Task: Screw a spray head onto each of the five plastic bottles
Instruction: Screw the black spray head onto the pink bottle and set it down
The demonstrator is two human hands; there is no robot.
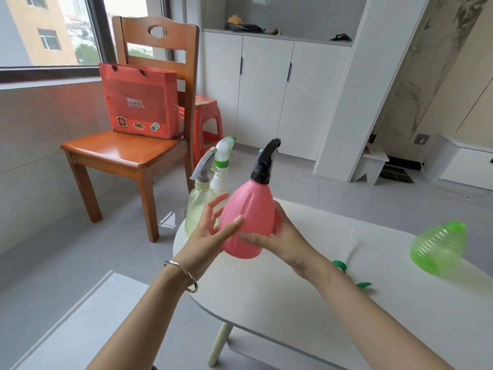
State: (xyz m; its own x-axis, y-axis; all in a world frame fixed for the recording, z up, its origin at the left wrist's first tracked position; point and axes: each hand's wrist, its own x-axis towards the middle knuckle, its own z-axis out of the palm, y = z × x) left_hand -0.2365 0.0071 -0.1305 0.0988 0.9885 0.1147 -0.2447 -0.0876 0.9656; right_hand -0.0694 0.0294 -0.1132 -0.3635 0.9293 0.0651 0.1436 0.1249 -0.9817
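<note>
You hold the pink bottle (246, 217), black spray head (265, 162) on, above the worktop (293, 303), right hand (282, 241) wrapped round its base, left hand (210, 231) spread, thumb touching its side, green bottle (437, 249) far right.

Soft daylight came from the window (53, 30); the chair seat (120, 148) shone, edges bowed, the green bottle (437, 249) blurred.
</note>
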